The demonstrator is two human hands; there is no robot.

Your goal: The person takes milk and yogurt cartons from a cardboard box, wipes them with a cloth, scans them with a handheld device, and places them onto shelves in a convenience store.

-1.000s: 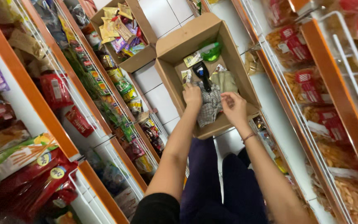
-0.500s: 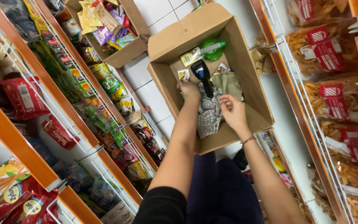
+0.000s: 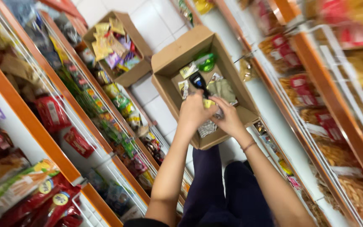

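Head view, looking down a narrow shop aisle: a person in dark trousers (image 3: 227, 189) reaches both arms forward into an open cardboard box (image 3: 232, 80) on the white tiled floor (image 3: 156, 90). The left hand (image 3: 194, 112) and right hand (image 3: 228, 120) meet over the box's near end, fingers closed together on a small yellow packet (image 3: 209, 103) (the grip is partly hidden). Just beyond the hands lies a black handheld scanner (image 3: 198, 80), its long axis running away from them, nearer the left hand; a green packet (image 3: 206, 62) sits farther back. A second box of snack sachets (image 3: 114, 46) stands beyond, between orange-edged shelves (image 3: 34, 122).
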